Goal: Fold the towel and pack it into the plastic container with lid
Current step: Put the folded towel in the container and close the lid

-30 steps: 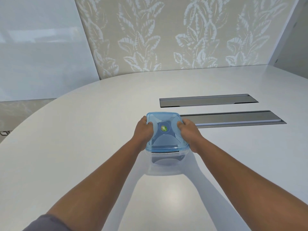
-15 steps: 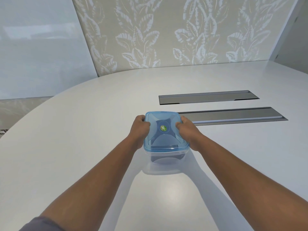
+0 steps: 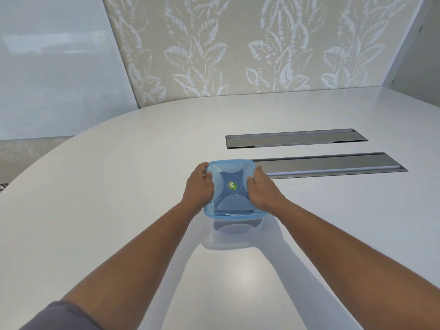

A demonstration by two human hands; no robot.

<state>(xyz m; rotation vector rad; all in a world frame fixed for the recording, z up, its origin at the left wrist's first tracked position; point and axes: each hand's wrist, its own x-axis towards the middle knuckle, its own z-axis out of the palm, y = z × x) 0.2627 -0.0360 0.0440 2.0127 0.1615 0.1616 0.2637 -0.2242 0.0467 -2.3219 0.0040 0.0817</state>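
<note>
Head cam: risk = lid (image 3: 232, 186) seats on one side only if push is uneven, near edge could pop; box (image 3: 234, 222) could skid on slick table (image 3: 119, 186). Box sits mid-table, just short of near slot (image 3: 333, 164), dark towel (image 3: 234, 226) inside. Left hand (image 3: 198, 186) and right hand (image 3: 262, 189) clamp opposite lid edges, fingers curled, box between them.

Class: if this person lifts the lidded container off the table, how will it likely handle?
Probably light: the clear plastic container seems to hold only a dark towel. The smooth walls may be slippery. The blue lid, pressed by the left hand and right hand, may flex.
</note>
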